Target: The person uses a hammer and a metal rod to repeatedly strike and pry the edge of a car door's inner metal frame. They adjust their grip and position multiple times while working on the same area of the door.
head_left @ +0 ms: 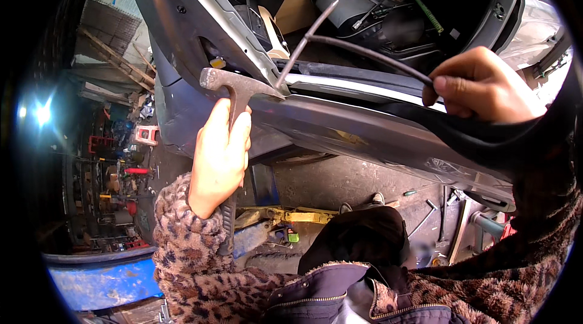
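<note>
My left hand (pixel 218 151) is closed around the handle of a worn metal hammer (pixel 242 86). One end of its head is blunt, and the other tapers to a point that meets the upper edge of a dark grey car body panel (pixel 316 119). Beside that point rests the lower tip of a T-shaped metal rod (pixel 364 52), its crossbar slanting upward. Over on the right, my right hand (pixel 483 87) grips the far end of the rod's long, slightly bent shank. Whether the hammer's point touches the crossbar I cannot tell.
Beyond the panel lies the car's interior with a dark seat (pixel 349 2) and loose wiring. A yellow jack (pixel 303 216) sits on the floor below. Hand tools (pixel 424 221) lie at lower right. A blue surface (pixel 100 281) stands at lower left, near cluttered shelves.
</note>
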Demonstrator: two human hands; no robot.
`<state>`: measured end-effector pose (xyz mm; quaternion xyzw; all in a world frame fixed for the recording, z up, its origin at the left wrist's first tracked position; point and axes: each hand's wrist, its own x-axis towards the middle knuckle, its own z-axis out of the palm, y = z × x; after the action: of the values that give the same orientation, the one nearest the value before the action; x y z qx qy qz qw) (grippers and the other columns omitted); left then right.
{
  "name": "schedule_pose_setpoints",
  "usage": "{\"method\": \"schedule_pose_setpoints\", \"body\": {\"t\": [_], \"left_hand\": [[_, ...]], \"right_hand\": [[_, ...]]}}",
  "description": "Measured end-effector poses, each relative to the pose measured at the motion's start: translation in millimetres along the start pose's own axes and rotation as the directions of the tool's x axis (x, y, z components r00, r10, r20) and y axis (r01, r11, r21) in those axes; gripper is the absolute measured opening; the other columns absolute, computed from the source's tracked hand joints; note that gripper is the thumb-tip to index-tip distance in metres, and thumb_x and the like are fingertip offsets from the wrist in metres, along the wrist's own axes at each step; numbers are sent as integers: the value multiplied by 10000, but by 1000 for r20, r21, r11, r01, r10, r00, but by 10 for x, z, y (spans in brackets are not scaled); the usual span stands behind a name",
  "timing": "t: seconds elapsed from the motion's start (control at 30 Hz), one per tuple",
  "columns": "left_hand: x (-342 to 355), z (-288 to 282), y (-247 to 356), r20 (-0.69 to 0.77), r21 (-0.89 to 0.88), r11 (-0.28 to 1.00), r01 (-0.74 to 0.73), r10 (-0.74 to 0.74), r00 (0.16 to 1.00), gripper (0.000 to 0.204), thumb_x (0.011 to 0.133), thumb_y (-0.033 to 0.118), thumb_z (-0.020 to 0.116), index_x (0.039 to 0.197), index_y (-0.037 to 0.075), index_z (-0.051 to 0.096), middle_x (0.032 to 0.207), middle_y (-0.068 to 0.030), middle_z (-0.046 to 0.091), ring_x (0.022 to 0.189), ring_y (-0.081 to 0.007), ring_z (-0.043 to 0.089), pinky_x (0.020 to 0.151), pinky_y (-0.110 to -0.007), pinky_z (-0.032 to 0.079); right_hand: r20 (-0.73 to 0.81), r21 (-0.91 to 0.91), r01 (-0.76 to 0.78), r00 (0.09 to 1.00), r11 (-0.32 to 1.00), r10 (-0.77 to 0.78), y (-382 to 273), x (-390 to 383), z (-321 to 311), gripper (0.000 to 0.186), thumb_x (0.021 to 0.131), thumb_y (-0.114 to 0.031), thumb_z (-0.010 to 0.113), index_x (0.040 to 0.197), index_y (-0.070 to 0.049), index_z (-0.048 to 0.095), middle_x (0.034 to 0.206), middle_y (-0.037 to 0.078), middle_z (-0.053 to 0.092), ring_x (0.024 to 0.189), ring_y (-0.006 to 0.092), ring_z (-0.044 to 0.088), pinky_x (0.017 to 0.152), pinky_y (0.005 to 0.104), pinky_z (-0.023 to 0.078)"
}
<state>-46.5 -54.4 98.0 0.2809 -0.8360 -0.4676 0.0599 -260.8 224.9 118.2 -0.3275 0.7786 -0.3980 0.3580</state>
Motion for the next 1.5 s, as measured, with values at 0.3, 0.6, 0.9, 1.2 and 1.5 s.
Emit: {"method": "schedule_pose_setpoints", "body": {"t": [0.3,0.6,0.9,1.2,1.5], "left_hand": [[7,-18,-55,24,16,999,-28,28,999,206,1066,183,470,1185,15,486,629,59,378,400,-15,316,331,-207,313],[22,-95,-136,113,-171,985,14,6,994,158,1052,174,507,1083,20,520,639,39,445,460,-44,401,407,-221,359],[-26,-61,-561,455,-551,771,319,-43,890,336,1084,333,435,999,15,503,568,19,364,377,-94,390,357,-274,429],[142,239,-465,491,-588,700,405,-89,867,321,1089,310,419,998,14,505,571,32,349,378,-63,346,334,-243,369],[209,287,-557,538,-637,634,439,-43,842,326,1093,323,409,1009,18,484,611,24,359,417,-63,377,360,-241,410]], "right_hand": [[-83,128,-41,995,991,52,23,-11,36,274,979,-178,577,922,58,703,642,-4,535,568,62,488,514,234,411],[-362,35,-32,931,999,42,294,229,-226,373,1017,-314,590,945,49,642,598,-22,439,418,43,391,344,218,285],[-331,-40,246,911,969,-245,427,366,-67,378,1014,-388,608,919,-23,596,650,-55,417,553,30,352,482,228,263],[-199,-76,111,972,991,-125,449,226,-139,398,999,-385,632,867,-11,605,611,-32,452,513,49,371,466,233,277],[-138,-275,93,981,957,-135,378,306,-7,313,990,-252,654,878,39,637,615,45,503,569,104,420,520,306,356]]}}
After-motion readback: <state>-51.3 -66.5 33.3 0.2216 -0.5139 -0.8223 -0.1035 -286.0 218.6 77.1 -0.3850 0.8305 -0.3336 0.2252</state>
